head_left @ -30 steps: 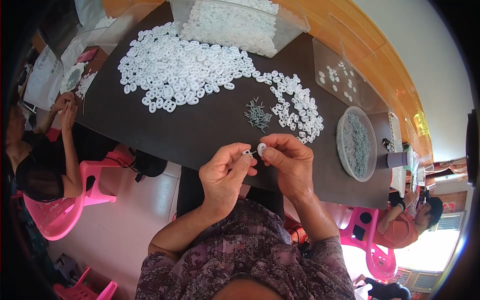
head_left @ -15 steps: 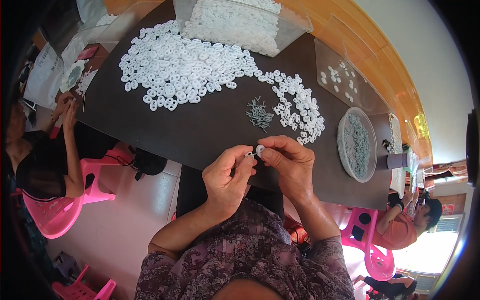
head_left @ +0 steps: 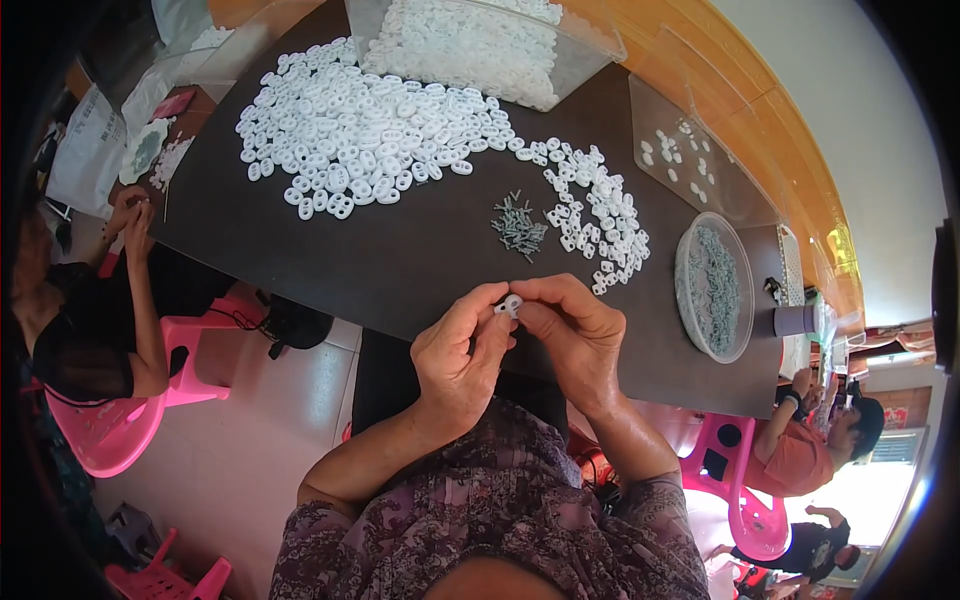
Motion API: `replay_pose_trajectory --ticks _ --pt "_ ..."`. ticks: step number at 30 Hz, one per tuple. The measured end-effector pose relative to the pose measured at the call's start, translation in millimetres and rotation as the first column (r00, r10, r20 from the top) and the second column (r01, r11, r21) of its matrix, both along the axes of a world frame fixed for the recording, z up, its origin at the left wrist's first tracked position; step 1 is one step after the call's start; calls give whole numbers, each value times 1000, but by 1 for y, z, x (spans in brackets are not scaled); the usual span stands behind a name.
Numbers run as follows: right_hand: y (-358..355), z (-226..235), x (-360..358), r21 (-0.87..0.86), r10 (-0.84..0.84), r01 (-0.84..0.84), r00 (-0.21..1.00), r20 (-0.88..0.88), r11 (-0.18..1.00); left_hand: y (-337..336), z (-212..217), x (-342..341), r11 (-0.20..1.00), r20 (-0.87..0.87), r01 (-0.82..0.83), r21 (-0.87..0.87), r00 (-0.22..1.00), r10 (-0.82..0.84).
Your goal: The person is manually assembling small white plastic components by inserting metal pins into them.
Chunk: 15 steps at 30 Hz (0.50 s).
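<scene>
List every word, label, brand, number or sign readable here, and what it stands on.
Readable text: none that I can quote.
White bag, far left: dark print, too small and blurred to read.
Red wall paper, far right: marks too small to make out.
Held white parts: no lettering can be made out.
White pile, screw pile and round tub: no lettering can be made out.

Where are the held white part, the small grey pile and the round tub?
White part [head_left: 512, 304]: head view, middle of what shows.
Grey pile [head_left: 519, 229]: head view, middle of the pile.
Round tub [head_left: 683, 290]: head view, left wall.
</scene>
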State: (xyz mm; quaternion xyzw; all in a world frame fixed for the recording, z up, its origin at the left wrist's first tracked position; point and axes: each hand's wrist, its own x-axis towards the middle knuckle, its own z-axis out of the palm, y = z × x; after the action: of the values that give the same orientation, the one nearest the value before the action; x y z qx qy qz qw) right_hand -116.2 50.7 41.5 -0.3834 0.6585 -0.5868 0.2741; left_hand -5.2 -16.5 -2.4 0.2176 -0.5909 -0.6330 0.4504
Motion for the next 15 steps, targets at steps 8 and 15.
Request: replay_pose_trajectory --ticks 8,15 --pt "1 -1 2 31 -33 31 997 75 999 1 -1 0 979 -48 64 194 997 -56" --pt "0 -5 0 -19 -31 32 999 25 999 -3 1 1 971 -53 125 205 992 -116"
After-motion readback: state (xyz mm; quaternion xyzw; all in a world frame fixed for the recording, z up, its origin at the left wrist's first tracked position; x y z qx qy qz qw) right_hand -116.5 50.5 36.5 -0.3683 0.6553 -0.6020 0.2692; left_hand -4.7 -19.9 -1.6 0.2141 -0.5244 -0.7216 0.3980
